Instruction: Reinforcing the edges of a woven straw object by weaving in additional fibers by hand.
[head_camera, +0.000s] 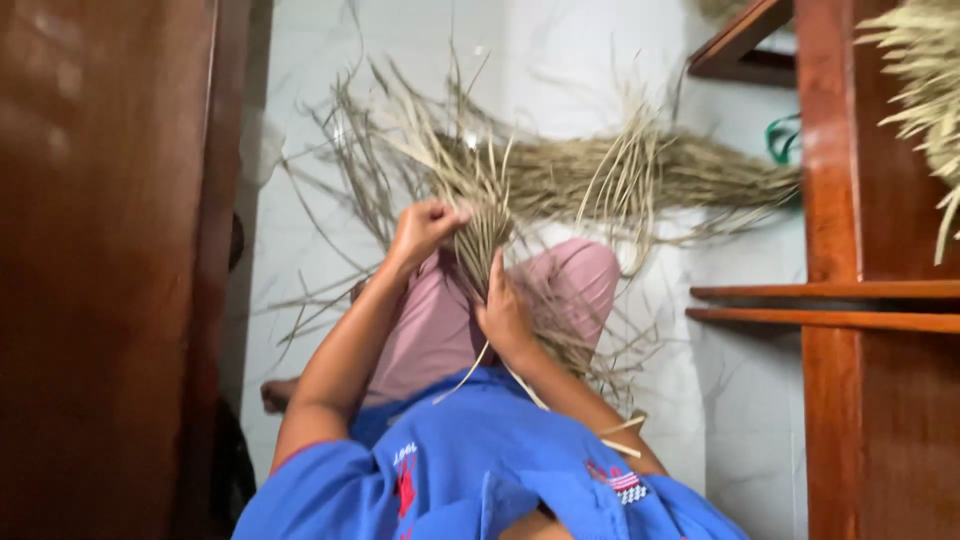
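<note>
Over your lap, a bundle of dried grass strands (490, 215) fans out across the white floor (740, 400), its thick end running off toward the right and its loose tips spreading up and left. Your left hand (422, 232) has its fingers curled shut around a clutch of strands near the top of the bundle. Your right hand (503, 312) lies lower, flat against the strands with the fingers pressed into them; whether they close around any you cannot tell. 2 pale strips trail down from it over your blue shirt (470, 470). Your pink trousers (440, 320) show beneath the grass. Dark wooden door (100, 260) stands at the left, and a reddish wooden shelf frame (860, 300) at the right, with more dried grass (925, 80) hanging at its top corner.
</note>
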